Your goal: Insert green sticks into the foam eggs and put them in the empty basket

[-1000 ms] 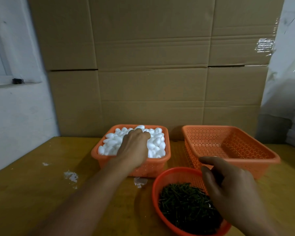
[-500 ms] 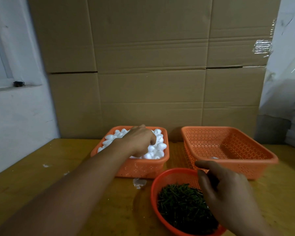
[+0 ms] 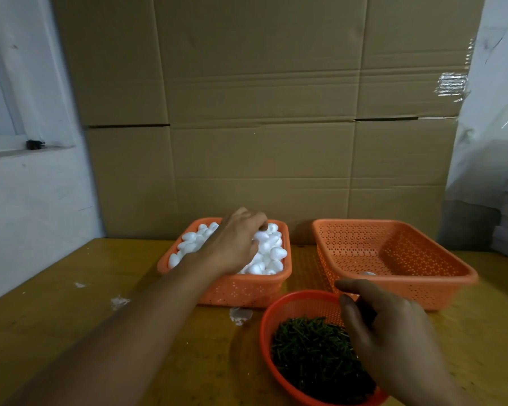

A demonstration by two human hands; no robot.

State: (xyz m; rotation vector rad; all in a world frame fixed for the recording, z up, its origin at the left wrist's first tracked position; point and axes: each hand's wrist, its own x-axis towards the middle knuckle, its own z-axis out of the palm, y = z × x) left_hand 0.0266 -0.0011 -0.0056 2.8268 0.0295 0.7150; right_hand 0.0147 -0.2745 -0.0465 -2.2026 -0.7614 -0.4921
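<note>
Head view, the only one. Wooden tabletop (image 3: 71,317) backed by a wall of cardboard (image 3: 261,112).

Toward the far edge, left of centre: square orange basket (image 3: 247,291) heaped with white foam eggs (image 3: 272,253). Left hand (image 3: 235,244) lies on the heap, fingers curled down among the eggs. Whether they have closed on one egg cannot be told; the fingertips are hidden.

Far right: the empty basket (image 3: 408,291), orange and perforated. A small pale shape shows just inside its near wall, too little visible to name.

Near edge, right of centre: round red basket (image 3: 279,306) holding a dense pile of green sticks (image 3: 311,350). Right hand (image 3: 393,338) hovers over its right side, fingers loosely bent, thumb and forefinger apart. No stick visible in it; the palm side is turned away, so a hold cannot be ruled out.

Scraps of white foam debris (image 3: 241,315) on the wood between the baskets, more (image 3: 119,301) toward the left.

Handling, as judgement:
- Eggs look very light and dentable. Take one round its widest part, gently, one end left free for the stick.
- Sticks are thin, probably stiff, and tangled. Pinch a single one near its middle so it neither bends nor drags its neighbours out.
- Push along the egg's long axis; off-centre, it may burst through the side.
</note>
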